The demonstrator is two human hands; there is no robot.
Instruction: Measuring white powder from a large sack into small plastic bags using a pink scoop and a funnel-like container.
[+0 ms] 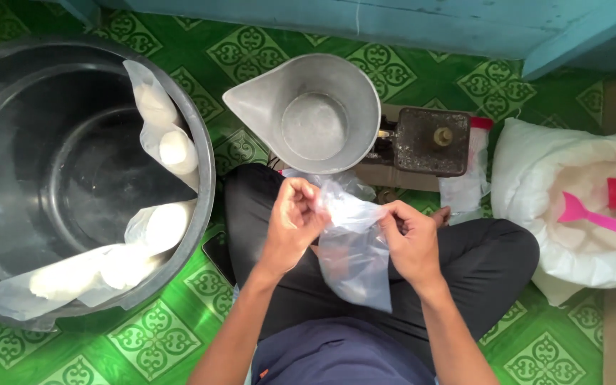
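Head view: I look down on a seated person's lap, over a green patterned floor.
Bag: a clear plastic bag [354,249] hangs between both hands above the lap, mouth up, seemingly empty.
Left hand [292,217]: fingers pinched shut on the bag's upper left edge.
Right hand [411,239]: fingers closed on the upper right edge.
Handling: I judge the film very light, limp and slippery, easily torn; best held at the rim, one side per hand.
Surroundings: metal scale pan [315,114] just ahead; black tub [204,153] with filled bags on the left; white sack [536,185] with pink scoop [600,217] on the right.
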